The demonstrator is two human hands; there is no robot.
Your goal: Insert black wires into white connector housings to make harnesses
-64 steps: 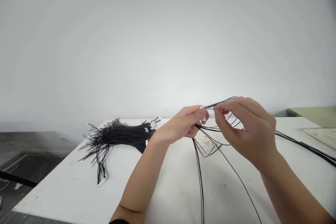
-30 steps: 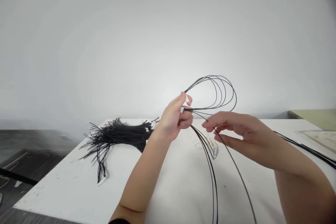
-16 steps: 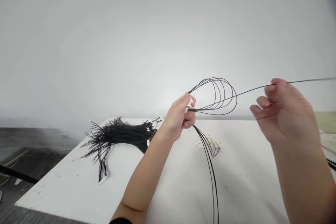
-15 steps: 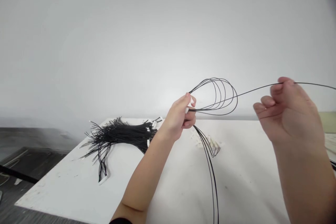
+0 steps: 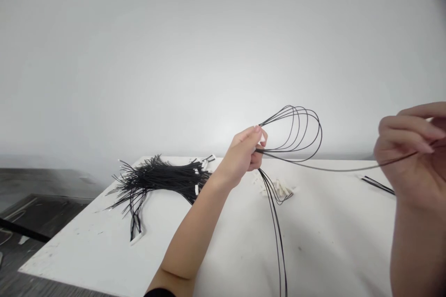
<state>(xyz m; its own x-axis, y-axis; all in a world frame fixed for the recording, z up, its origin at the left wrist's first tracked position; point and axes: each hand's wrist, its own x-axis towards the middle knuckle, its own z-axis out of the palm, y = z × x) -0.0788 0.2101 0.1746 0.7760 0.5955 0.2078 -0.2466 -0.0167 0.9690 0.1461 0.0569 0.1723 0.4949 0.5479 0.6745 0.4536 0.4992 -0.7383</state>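
Note:
My left hand (image 5: pixel 245 151) is closed round thin black wires (image 5: pixel 318 125), which loop out to its right and hang below it toward the bottom edge. Between its fingers a small white piece (image 5: pixel 262 138) shows, probably a connector. One single wire (image 5: pixel 343 170) runs from the left hand across to my right hand (image 5: pixel 414 153) at the right edge. That hand's fingers are curled on this wire, and part of the hand is cut off by the frame.
A thick bundle of black wires (image 5: pixel 170 178) with white connectors lies on the white table (image 5: pixel 87 241). Small pale connectors (image 5: pixel 278 189) are piled beyond the hanging wires. More black wires (image 5: pixel 378 184) lie near my right hand. A pale wall stands behind.
My right hand has moved right and turned over, drawing the single wire lower. My left hand has shifted slightly right with the loops.

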